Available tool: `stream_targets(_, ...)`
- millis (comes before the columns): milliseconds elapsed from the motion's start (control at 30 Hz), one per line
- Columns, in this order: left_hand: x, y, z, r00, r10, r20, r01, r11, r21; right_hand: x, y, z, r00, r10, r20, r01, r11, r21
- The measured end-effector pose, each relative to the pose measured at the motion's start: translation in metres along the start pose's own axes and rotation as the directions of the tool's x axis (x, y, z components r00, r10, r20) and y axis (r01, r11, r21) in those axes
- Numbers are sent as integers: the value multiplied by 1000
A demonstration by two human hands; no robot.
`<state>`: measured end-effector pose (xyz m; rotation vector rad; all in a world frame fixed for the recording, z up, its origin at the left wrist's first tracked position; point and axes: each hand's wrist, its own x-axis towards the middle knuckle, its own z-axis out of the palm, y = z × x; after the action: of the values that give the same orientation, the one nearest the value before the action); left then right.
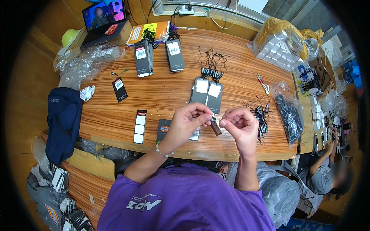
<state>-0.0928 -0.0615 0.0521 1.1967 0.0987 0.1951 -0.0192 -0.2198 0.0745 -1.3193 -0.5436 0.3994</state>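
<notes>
We record moderate, fairly even lighting on the table (165, 92), with soft shadows near the hands (191, 121). We cannot fix the main light source; the window (283, 11) shows grey, while the screen (115, 11) glows blue and purple. We note glare on the plastic (75, 69). Fisheye distortion bows the table's front edge, and black vignetting fills the corners. We find the centre reasonably sharp, small print soft, and a co-worker's head (342, 175) blurred.

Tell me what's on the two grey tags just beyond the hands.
A white label on each grey tag, black cords beyond. The left hand covers a near corner; undersides are hidden.
</notes>
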Motion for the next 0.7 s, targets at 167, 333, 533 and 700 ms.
stream_targets(167, 0, -3, -2, 1000, 18, -23, -18, 999, -31, 1, 1, 3, 998, -52, 37, 57, 989, -136)
stream_targets(333, 0, -3, -1, 999, 19, -27, -20, 1000, -24, 1, -1, 6, 1000, -18, -3, 16, 967, -253)
stream_targets(533, 0, -4, -2, 999, 30, -42, -31, 999, -20, 3, -8, 11, 981, -189, 48, 187, 844, -503)
stream_targets(700, 0, -4, -1, 998, 32, -49, -33, 999, -22, 2, -2, 8, 982, -185, 23, 176, 875, -451)
